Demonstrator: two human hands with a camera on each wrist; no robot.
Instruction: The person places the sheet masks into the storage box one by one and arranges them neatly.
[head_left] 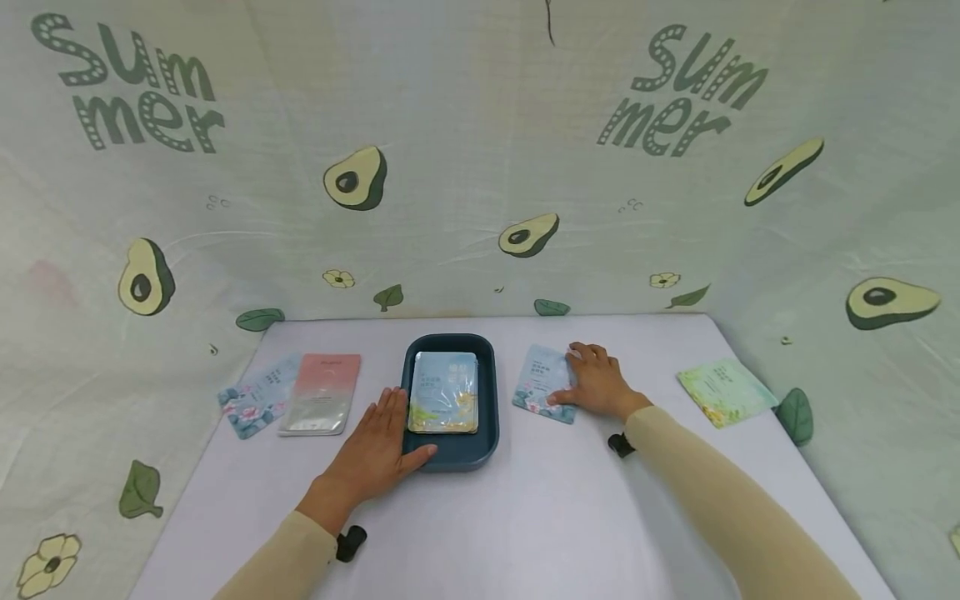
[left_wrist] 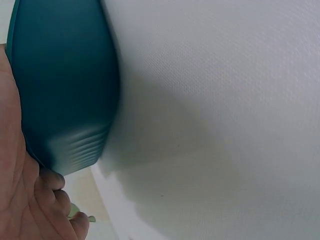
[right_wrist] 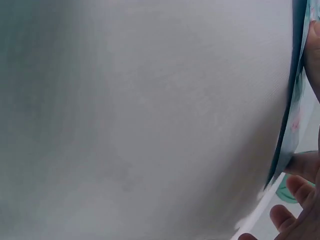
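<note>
Left hand (head_left: 378, 450) flat on the desk (head_left: 540, 517), fingers straight against the blue tray (head_left: 489, 392) – a sachet (head_left: 444, 392) inside; right hand (head_left: 596, 383) on a blue sachet (head_left: 542, 385), fingers apparently lifting its edge.

Packet (head_left: 443, 392) in tray (head_left: 487, 417); two packets left, probably two right.
</note>
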